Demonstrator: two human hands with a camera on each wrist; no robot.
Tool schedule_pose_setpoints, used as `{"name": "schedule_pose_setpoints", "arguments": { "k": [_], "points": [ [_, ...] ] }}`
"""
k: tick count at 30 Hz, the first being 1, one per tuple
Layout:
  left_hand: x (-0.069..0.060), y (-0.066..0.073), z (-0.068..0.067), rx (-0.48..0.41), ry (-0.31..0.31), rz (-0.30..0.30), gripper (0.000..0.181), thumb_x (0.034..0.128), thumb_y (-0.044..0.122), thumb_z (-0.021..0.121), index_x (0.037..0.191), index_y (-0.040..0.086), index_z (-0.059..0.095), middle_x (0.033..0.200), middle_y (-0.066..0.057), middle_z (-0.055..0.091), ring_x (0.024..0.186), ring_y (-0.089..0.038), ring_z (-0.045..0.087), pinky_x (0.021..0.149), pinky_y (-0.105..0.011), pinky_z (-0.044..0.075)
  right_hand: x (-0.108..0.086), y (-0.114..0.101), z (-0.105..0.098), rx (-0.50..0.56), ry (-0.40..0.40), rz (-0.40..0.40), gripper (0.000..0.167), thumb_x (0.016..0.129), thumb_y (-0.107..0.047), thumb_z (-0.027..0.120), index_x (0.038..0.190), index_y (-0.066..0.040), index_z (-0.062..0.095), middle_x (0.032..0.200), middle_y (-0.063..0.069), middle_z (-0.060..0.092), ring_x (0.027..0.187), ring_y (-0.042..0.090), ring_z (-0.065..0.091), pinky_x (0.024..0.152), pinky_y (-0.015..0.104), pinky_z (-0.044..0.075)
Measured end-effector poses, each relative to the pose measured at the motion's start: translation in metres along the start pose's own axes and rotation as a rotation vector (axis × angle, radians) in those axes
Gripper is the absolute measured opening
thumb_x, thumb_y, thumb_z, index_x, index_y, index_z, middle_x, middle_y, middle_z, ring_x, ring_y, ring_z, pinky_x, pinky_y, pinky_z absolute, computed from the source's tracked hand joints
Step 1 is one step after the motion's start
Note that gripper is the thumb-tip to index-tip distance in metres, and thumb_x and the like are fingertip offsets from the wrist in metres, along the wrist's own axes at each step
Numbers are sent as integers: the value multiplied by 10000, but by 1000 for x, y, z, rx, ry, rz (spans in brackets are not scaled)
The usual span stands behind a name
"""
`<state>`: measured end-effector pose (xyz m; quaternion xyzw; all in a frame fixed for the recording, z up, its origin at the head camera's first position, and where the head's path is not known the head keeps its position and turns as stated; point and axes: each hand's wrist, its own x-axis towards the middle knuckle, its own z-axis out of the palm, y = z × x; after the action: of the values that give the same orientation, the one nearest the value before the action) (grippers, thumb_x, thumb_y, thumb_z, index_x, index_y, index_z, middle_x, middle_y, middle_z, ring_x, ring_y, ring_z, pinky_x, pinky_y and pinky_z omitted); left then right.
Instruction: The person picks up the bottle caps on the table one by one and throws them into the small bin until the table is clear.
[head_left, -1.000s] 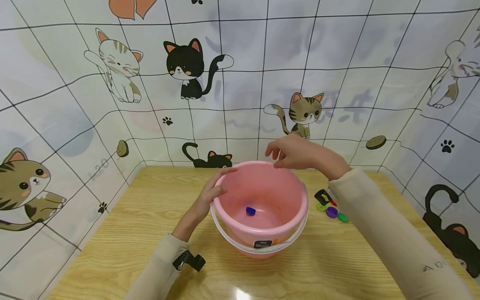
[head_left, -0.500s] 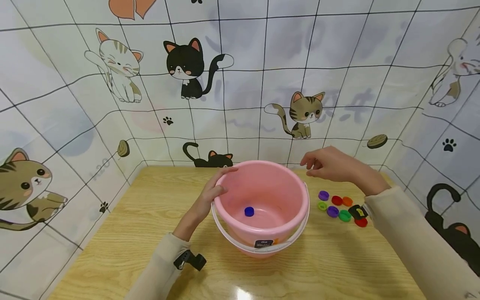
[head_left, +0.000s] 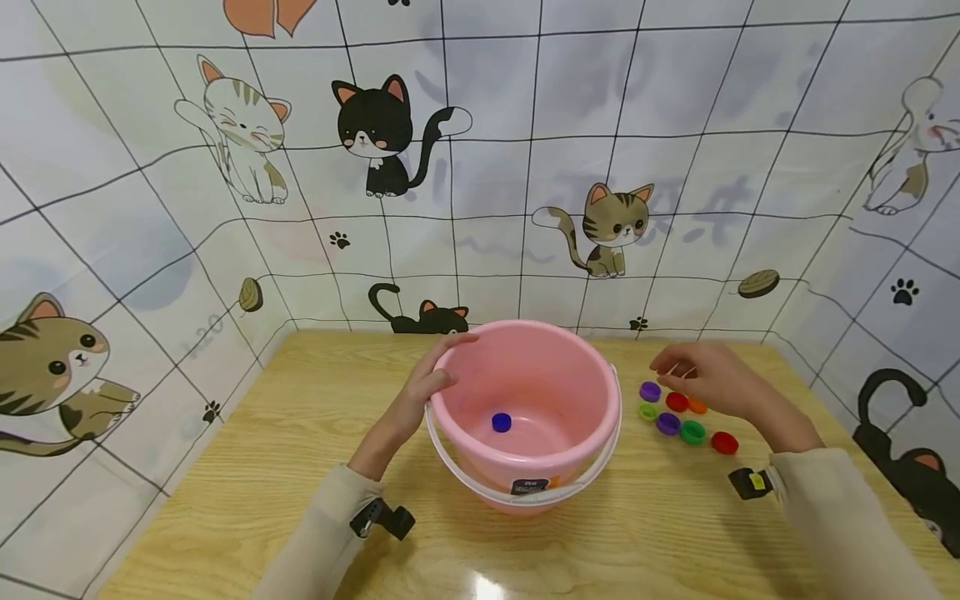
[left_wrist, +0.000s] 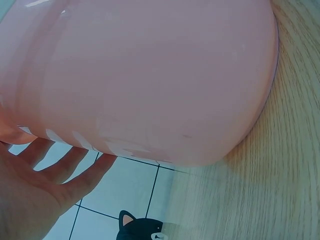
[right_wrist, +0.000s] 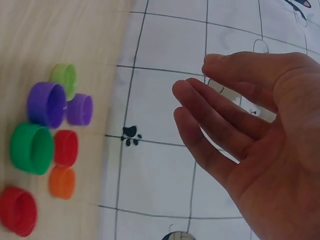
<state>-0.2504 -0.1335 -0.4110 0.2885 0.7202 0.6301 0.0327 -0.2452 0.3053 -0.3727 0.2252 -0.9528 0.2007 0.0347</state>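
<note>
A pink bucket (head_left: 529,450) with a white handle (head_left: 525,500) stands upright on the table, its mouth tilted toward the head view. My left hand (head_left: 420,387) holds its left rim, thumb at the edge and fingers along the outside, as the left wrist view shows the fingers (left_wrist: 90,172) against the wall. One blue bottle cap (head_left: 502,422) lies on the bucket's floor. My right hand (head_left: 716,379) hovers over several coloured bottle caps to the bucket's right, holding nothing, its fingers loosely bent. Among them are a green cap (head_left: 692,432), a purple cap (head_left: 668,423) and a red cap (head_left: 724,442).
The wooden table (head_left: 300,417) reaches back to a wall covering (head_left: 495,167) printed with cats and grid lines. A light green cap (right_wrist: 64,80) and an orange cap (right_wrist: 62,182) belong to the same loose cluster. Small black cameras sit on both wrists.
My right hand has moved from above the bucket's back rim to the right and down, over the loose caps. My left hand stays on the rim, and the blue cap remains inside.
</note>
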Motion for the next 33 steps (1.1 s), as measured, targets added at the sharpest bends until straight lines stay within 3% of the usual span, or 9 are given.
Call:
{"name": "schedule_pose_setpoints", "arguments": {
  "k": [8, 13, 20, 25, 29, 33],
  "points": [
    [0, 0, 1, 0, 2, 1, 591, 926, 223, 444, 1517, 229, 475, 1511, -147, 444, 987, -518, 672, 876, -503, 604, -27, 23, 16, 49, 44, 51, 24, 939, -109, 727, 925, -126, 720, 905, -23, 739, 806, 96, 682, 730, 273, 591],
    [2, 1, 2, 11, 7, -1, 595, 916, 211, 436, 1507, 250, 482, 1505, -125, 454, 1003, -472, 680, 881, -453, 602, -42, 37, 22, 18, 55, 87, 53, 930, -153, 749, 970, -125, 730, 956, -17, 739, 850, 80, 666, 722, 266, 588],
    [1, -2, 0, 8, 11, 7, 597, 918, 237, 446, 1514, 233, 478, 1507, -133, 448, 1045, -477, 662, 878, -465, 603, -49, 49, 29, 67, 50, 127, 112, 921, -179, 765, 1012, -114, 752, 1026, 48, 755, 895, 88, 678, 719, 214, 570],
    [1, 1, 0, -2, 20, 6, 592, 924, 242, 449, 1515, 228, 478, 1505, -133, 452, 1075, -475, 650, 879, -457, 604, -51, 55, 34, 55, 76, 164, 97, 906, -158, 778, 980, -105, 747, 1004, 66, 752, 894, 191, 694, 716, 293, 612],
    [-1, 3, 1, 11, 16, 3, 590, 926, 245, 447, 1515, 217, 478, 1510, -127, 449, 1127, -439, 635, 905, -452, 593, -57, 57, 37, 64, 53, 189, 130, 893, -143, 778, 996, -75, 737, 1017, 98, 750, 932, 293, 704, 728, 369, 626],
    [-1, 2, 2, 5, 6, 2, 587, 934, 235, 446, 1521, 217, 470, 1511, -137, 444, 1108, -452, 644, 901, -482, 597, -60, 61, 38, 77, 37, 203, 168, 890, -144, 778, 1029, -65, 729, 1055, 141, 745, 940, 328, 719, 676, 305, 609]
  ]
}}
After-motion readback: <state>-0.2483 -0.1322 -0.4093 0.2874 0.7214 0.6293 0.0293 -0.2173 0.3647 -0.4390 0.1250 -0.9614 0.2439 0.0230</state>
